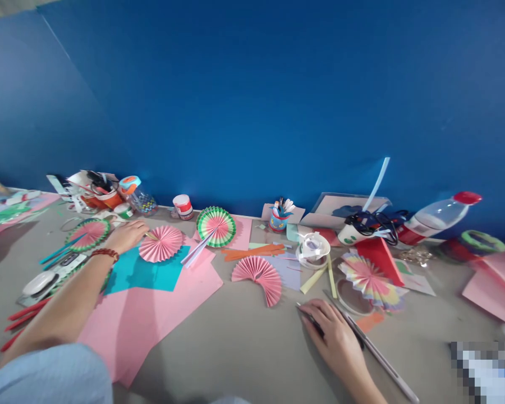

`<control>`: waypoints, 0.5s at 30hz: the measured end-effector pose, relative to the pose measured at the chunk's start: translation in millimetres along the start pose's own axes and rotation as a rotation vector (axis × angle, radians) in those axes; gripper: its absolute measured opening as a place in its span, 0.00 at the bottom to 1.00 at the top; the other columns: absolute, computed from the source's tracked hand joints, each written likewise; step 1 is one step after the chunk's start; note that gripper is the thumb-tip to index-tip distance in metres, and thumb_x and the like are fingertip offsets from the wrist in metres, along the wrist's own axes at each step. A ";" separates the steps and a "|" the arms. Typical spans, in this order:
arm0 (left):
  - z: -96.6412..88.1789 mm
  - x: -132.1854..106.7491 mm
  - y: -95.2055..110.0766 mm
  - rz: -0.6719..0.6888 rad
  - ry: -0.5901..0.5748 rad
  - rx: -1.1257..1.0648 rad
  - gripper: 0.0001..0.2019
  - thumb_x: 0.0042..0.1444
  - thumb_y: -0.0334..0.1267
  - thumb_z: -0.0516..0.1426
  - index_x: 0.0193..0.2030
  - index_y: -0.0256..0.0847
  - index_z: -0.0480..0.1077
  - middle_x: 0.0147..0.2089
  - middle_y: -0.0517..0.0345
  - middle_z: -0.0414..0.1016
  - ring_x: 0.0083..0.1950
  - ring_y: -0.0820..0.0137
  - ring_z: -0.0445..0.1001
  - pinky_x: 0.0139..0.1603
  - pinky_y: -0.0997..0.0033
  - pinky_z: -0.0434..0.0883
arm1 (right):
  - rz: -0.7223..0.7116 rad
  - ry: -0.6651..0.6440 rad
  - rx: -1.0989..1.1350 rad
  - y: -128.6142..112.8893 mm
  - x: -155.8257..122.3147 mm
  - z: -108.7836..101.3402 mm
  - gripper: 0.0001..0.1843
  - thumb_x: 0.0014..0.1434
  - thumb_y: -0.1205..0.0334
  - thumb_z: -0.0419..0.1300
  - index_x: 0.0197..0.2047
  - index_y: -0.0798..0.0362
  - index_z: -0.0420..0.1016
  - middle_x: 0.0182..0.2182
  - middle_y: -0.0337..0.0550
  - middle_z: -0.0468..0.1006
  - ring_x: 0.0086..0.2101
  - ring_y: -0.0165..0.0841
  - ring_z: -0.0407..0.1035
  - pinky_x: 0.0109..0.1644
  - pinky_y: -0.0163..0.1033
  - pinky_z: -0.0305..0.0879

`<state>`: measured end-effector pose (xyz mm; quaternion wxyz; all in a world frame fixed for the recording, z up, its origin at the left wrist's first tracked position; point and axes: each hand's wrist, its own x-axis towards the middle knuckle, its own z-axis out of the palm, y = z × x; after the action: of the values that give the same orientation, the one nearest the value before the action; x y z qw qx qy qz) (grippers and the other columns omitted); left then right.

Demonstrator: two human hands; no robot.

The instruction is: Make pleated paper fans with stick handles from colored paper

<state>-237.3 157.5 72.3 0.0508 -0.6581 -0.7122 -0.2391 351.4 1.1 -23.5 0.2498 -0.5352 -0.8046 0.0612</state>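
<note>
My left hand (pixel 128 235), with a reddish bead bracelet at the wrist, reaches out over teal paper (pixel 151 276). Its closed fingertips are at the left edge of a round pleated pink paper fan (pixel 162 244), which casts a shadow on the sheet. Low over the table at the right, my right hand (pixel 330 331) curls around a slim dark tool with a pointed tip; the palm hides most of it. Left of that hand lies a curved pink pleated piece (pixel 258 276). A green, white and pink paper fan (pixel 216 227) with pale sticks stands by the wall.
Pink sheets (pixel 160 320) spread across the left front. A long silvery rod (pixel 382 359) lies beside my right hand. Tape rolls (pixel 313 249), a pastel fan (pixel 372 280), a cup with cables (pixel 353 231) and a red-capped bottle (pixel 435 219) crowd the right. Behind rises a blue wall (pixel 252 101).
</note>
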 end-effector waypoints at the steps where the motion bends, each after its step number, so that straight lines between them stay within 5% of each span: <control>1: -6.8 -0.7 -2.8 0.032 -0.097 -0.036 0.05 0.55 0.31 0.57 0.28 0.39 0.69 0.33 0.61 0.77 0.43 0.70 0.73 0.52 0.76 0.64 | -0.001 -0.004 0.001 0.3 -0.1 0.0 0.12 0.67 0.57 0.53 0.47 0.48 0.76 0.43 0.47 0.77 0.43 0.40 0.73 0.47 0.45 0.72; 6: -45.1 -7.7 -14.6 0.007 -0.349 -0.193 0.09 0.55 0.42 0.60 0.38 0.38 0.71 0.36 0.61 0.77 0.41 0.68 0.70 0.47 0.76 0.63 | -0.003 -0.014 0.013 2.7 -0.3 0.4 0.12 0.67 0.56 0.53 0.46 0.47 0.76 0.43 0.47 0.77 0.42 0.41 0.74 0.46 0.45 0.72; 9: -58.4 -16.2 -1.9 -0.069 -0.404 -0.337 0.15 0.59 0.50 0.56 0.39 0.38 0.70 0.35 0.61 0.77 0.40 0.67 0.71 0.44 0.75 0.65 | -0.002 -0.013 0.022 3.6 0.4 0.5 0.12 0.66 0.56 0.53 0.47 0.47 0.76 0.43 0.47 0.77 0.43 0.41 0.74 0.46 0.46 0.72; 11: -57.4 -22.5 16.6 -0.283 -0.430 -0.755 0.13 0.57 0.46 0.60 0.40 0.37 0.70 0.33 0.59 0.76 0.39 0.66 0.73 0.43 0.71 0.68 | -0.011 -0.009 0.025 4.1 0.8 0.7 0.12 0.66 0.56 0.54 0.47 0.46 0.76 0.43 0.47 0.77 0.43 0.42 0.74 0.46 0.46 0.72; 15: -31.5 -29.7 59.2 -0.305 -0.429 -1.043 0.09 0.63 0.41 0.56 0.35 0.37 0.67 0.30 0.60 0.72 0.34 0.69 0.74 0.39 0.70 0.70 | -0.017 -0.009 0.028 4.0 0.7 0.4 0.12 0.66 0.55 0.54 0.47 0.47 0.76 0.43 0.47 0.77 0.42 0.41 0.74 0.46 0.45 0.72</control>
<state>-184.2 118.7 104.8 -0.4604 -0.5198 -0.5813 -0.4241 354.3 3.4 -25.1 0.2540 -0.5245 -0.8094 0.0725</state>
